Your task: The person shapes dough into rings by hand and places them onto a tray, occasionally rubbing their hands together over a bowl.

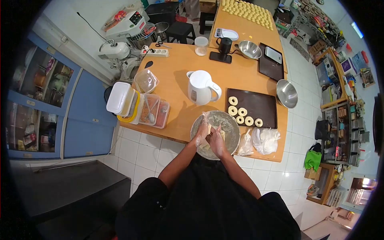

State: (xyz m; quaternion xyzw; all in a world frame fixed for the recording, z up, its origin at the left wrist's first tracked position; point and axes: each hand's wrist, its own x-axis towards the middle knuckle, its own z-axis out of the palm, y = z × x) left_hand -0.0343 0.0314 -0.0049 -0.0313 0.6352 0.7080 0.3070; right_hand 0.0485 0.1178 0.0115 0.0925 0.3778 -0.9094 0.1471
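Both of my hands work inside a large metal bowl (236, 140) at the table's front edge. White flour or dough coats the fingers and the bowl's inner wall. My left hand (202, 134) is closed around pale dough (210, 130), with its fingers partly hidden. My right hand (217, 143) is closed too, pressed against the left at the same dough. More pale dough lies low in the bowl, partly covered by the hands. Just right of the bowl is a dark baking tray (262, 106) bearing several dough rings (242, 111).
A white electric kettle (201, 86) stands close behind the bowl. Stacked plastic tubs (154, 114) are at the left, plastic bags (266, 141) at the front right. A steel bowl (287, 94) sits at the right edge. Many dough balls (248, 14) cover the far table.
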